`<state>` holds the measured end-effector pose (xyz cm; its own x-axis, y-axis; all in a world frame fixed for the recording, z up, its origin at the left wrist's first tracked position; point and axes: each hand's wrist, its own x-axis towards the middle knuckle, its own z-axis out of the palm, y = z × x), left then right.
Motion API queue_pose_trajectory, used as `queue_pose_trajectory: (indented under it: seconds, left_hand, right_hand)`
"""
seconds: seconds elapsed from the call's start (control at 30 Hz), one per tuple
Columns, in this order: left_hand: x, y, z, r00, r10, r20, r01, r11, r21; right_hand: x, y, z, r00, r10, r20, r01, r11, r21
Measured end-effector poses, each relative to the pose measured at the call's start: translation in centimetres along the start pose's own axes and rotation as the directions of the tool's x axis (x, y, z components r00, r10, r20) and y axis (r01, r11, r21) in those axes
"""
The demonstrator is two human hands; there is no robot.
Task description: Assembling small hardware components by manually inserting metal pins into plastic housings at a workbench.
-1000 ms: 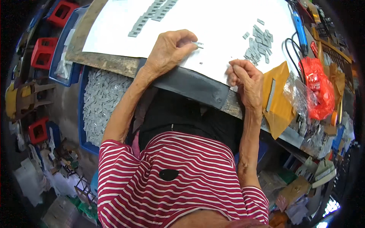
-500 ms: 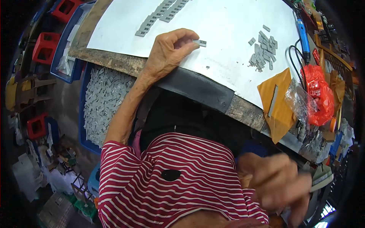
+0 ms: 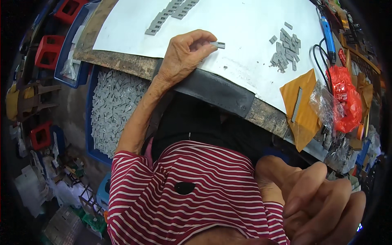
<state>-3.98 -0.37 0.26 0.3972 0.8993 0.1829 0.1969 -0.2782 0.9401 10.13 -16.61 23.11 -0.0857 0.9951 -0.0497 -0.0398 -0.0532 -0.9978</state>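
Note:
My left hand (image 3: pixel 181 59) is over the front part of a white sheet (image 3: pixel 241 24). Thumb and fingertips pinch a small flat grey plastic piece (image 3: pixel 221 45) with a dark slot, its end sticking out to the right. My right hand (image 3: pixel 320 200) is raised close to the camera at the lower right, fingers curled inward; whether anything is in them is hidden. On the sheet's right side lies a loose pile of similar grey pieces (image 3: pixel 288 50). Overlapping rows of such pieces (image 3: pixel 159 22) run toward the far edge, beyond my left hand.
A blue bin (image 3: pixel 88 122) full of grey pieces stands below the table's left edge. On the right are a blue pen-shaped electric tool (image 3: pixel 328 36) with a black cable, a brown paper piece (image 3: pixel 304 122) and a red plastic bag (image 3: pixel 345 102). Red stools (image 3: pixel 49 51) stand at left.
My right hand has come up closer to the camera, from blurred to clear. My left hand keeps its pinch on the grey piece, almost in place. The view has shifted slightly.

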Motion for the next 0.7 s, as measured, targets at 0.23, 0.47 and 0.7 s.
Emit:
queue_pose_trajectory:
  seconds: [0.23,0.47,0.7]
  left_hand:
    - [-0.4,-0.1,0.0,1.0,-0.002,-0.027,0.002,1.0,0.003]
    - [-0.5,1.1,0.8,0.997,0.082,0.001,-0.082,0.997,0.004]
    - [-1.0,1.6,1.5,0.997,0.056,0.061,-0.056,0.998,-0.002]
  right_hand:
    - [-1.8,4.4,-1.9,0.99,-0.141,-0.028,0.143,0.987,0.067]
    - [3.4,11.8,-3.7,0.873,-0.471,-0.13,0.469,0.882,-0.044]
    - [8.5,18.6,-5.2,0.964,-0.089,-0.249,0.068,0.993,-0.094]
